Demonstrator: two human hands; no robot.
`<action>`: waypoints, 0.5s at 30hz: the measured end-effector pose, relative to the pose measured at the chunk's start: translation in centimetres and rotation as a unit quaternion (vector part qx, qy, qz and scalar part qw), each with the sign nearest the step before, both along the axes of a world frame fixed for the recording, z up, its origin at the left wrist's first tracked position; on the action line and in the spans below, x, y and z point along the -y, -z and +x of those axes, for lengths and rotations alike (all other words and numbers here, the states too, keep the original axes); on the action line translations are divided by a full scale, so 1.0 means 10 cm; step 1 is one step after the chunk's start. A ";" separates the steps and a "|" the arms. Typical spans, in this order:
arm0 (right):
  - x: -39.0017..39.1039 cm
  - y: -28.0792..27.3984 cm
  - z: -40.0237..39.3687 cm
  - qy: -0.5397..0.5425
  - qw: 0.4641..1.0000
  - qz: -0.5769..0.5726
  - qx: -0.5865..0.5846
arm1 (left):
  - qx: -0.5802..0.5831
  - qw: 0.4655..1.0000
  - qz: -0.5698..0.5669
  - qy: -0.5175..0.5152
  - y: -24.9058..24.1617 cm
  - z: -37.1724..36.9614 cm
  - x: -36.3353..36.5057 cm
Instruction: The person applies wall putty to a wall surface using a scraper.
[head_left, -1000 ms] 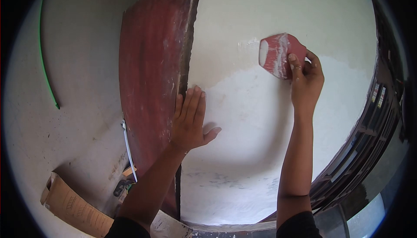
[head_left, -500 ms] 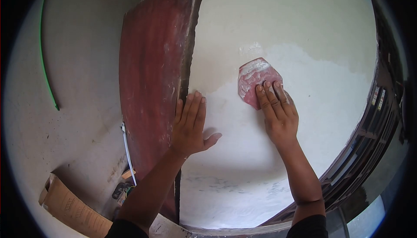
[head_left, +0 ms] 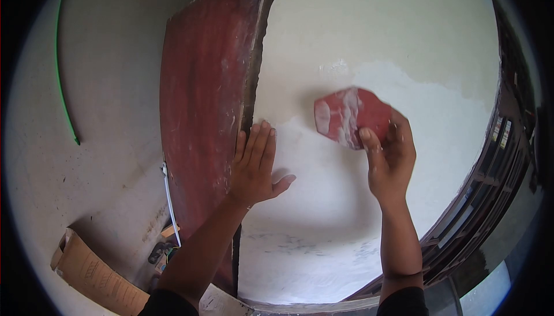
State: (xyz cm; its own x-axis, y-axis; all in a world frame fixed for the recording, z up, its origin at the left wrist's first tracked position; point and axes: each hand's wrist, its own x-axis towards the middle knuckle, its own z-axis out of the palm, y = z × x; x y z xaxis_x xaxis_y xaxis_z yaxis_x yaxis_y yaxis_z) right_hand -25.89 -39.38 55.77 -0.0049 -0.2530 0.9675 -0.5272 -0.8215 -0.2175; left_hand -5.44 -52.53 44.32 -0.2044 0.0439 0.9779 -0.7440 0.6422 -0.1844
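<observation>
In my right hand (head_left: 392,160) is a flat red putty spreader (head_left: 372,109) with angled corners, streaked with white paste. My thumb presses on its near face and the fingers curl behind it. It stands off the wall (head_left: 323,189), casting a shadow there. My left hand (head_left: 254,163) lies flat with its fingers stretched out, on the wall right beside the edge of a dark red wooden panel (head_left: 202,85). A brighter white coat covers the wall's lower part, with a duller patch above it.
A cardboard box (head_left: 98,273) stands at lower left, near a white cable (head_left: 170,200). A green tube (head_left: 62,85) runs down the left wall. To the right is a dark barred frame (head_left: 482,183). A ledge (head_left: 311,309) runs along the bottom.
My right hand has lifted the spreader off the wall and turned it, going from fingers pressed flat on it to a thumb-and-finger grip. My left hand has stayed nearly still.
</observation>
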 end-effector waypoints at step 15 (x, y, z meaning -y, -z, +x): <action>0.22 -0.64 -0.16 -0.039 0.989 -0.008 0.142 | 0.012 1.000 0.002 -0.011 0.00 0.01 0.01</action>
